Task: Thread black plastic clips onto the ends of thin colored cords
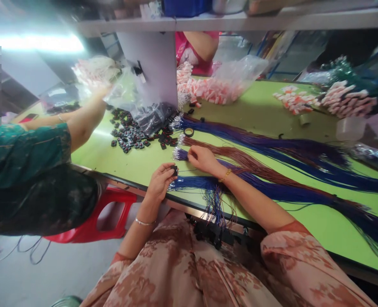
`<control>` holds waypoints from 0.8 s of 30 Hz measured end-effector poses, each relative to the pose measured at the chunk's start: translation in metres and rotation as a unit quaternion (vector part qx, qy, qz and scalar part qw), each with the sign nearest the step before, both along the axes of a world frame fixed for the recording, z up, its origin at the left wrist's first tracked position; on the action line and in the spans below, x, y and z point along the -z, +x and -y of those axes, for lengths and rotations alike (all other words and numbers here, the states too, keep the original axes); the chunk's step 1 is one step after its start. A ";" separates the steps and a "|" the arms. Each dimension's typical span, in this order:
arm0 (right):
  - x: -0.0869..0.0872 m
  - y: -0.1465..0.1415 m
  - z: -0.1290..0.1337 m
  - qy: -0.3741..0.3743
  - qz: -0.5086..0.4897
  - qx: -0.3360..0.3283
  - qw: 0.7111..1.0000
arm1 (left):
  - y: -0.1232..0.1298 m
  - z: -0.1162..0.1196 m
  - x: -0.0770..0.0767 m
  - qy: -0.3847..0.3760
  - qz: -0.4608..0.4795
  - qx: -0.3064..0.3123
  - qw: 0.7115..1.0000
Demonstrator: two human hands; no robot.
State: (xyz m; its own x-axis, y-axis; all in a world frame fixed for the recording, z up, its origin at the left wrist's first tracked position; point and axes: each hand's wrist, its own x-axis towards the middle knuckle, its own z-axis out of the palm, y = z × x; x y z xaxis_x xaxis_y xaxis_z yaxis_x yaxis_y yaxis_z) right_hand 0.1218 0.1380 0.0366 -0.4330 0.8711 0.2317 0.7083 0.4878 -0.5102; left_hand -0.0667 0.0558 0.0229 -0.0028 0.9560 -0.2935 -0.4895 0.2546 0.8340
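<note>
Near the table's front edge, my left hand (160, 181) pinches a small black connector (174, 171) between thumb and fingers. To its right, my right hand (204, 160) is closed over the tips of a purple wire bundle (181, 154); what its fingertips hold is too small to make out. A brown wire bundle (227, 151) runs just behind my right hand. A blue wire bundle (191, 183) lies in front, its tips beside my left hand. Loose black connectors (133, 136) are heaped behind my left hand.
A tape roll (189, 132) lies behind my right hand. At left, a co-worker's arm (86, 115) reaches over the green table (105, 160). Pink-white connectors (214, 90) lie beyond the upright panel (153, 64). A red stool (112, 217) stands at left, and a shelf (240, 22) spans above.
</note>
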 end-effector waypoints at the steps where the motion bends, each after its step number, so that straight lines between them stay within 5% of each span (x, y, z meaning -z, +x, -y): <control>1: -0.003 -0.006 0.001 -0.001 -0.034 -0.018 0.999 | 0.001 0.000 0.000 0.004 0.006 -0.003 1.000; 8: -0.014 -0.023 0.014 -0.078 -0.199 -0.081 0.974 | 0.009 -0.001 -0.001 0.024 0.054 -0.020 0.998; 24: -0.009 -0.015 0.042 -0.068 -0.147 -0.056 0.985 | 0.012 -0.001 0.006 0.034 0.085 0.012 0.996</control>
